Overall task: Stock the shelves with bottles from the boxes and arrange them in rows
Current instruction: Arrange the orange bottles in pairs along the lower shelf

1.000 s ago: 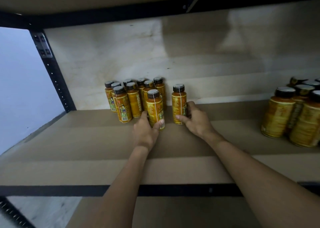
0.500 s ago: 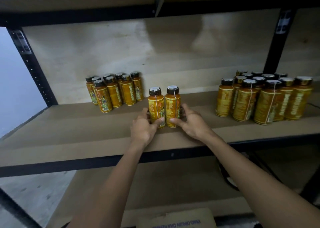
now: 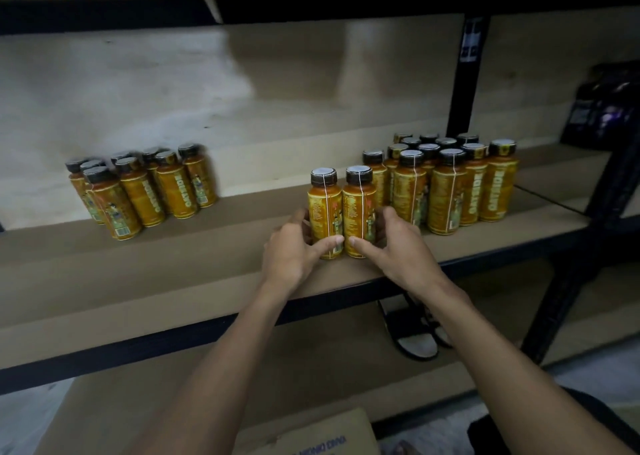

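Orange-yellow, glossy-labelled cylindrical bottles (image 3: 325, 208) with dark round caps, two touching side by side, are stood near the front edge of the matte brown board shelf (image 3: 173, 267). One is gripped low by the curled left hand (image 3: 294, 252), the other by the right hand (image 3: 398, 246). A blurred cluster (image 3: 145, 191) of about eight is seen towards the shelf's left end, and a block (image 3: 450, 191) of about a dozen, its rear ones half hidden, just right of the pair.
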